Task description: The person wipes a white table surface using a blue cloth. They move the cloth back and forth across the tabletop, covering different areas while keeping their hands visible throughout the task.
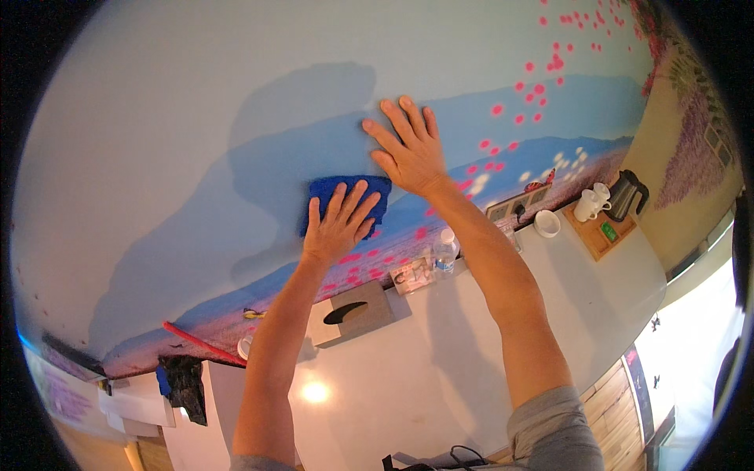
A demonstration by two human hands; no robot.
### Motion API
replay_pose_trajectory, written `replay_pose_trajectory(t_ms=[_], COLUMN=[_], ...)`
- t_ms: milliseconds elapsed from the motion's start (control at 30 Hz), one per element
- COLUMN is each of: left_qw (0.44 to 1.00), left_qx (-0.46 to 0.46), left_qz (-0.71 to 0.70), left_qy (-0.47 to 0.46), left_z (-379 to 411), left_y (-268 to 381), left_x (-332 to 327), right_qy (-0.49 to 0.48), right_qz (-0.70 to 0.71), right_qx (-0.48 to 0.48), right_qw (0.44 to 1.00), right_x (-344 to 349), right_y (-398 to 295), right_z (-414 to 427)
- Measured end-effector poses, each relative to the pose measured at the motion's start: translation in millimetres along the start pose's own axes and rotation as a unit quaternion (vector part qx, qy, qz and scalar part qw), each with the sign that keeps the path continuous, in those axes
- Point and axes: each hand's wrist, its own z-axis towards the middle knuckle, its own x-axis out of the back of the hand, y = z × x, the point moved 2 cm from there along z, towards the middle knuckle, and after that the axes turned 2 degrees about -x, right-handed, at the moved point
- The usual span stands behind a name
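Note:
My left hand point(340, 222) lies spread on a dark blue cloth point(318, 187), pressing it flat against the painted wall point(306, 135). Up and to the right, my right hand point(412, 147) rests with fingers apart on the bare wall, holding nothing. The wall carries a mural of blue hills and pink petals. Both arms reach out over a white tabletop point(377, 377). Part of the cloth is hidden under my left hand.
Along the wall on the table stand a tissue box point(359, 315), a picture card point(412, 275), a plastic bottle point(446, 253), a white ashtray-like bowl point(547, 224) and a wooden tray point(598, 244) with white cups point(588, 206) and a kettle point(625, 197). A socket strip point(500, 211) sits above. At left is a red stick point(203, 343).

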Motion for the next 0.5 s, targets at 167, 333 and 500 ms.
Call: replay_pose_trajectory(t_ms=[167, 333, 500], left_qw=[0.997, 0.989, 0.969], left_qx=[-0.052, -0.133, -0.231], left_qz=[-0.024, -0.018, 0.018], left_qy=[-0.048, -0.070, -0.086], left_z=[-3, 0, 12], left_y=[12, 30, 33], left_x=[-4, -3, 2], right_qy=[0.031, 0.105, 0.142], right_qz=[-0.031, -0.002, 0.034], right_qx=[0.040, -0.070, -0.097], right_qw=[0.998, 0.992, 0.984], right_x=[-1, -4, -8], right_y=[22, 16, 22], right_z=[-32, -45, -49])
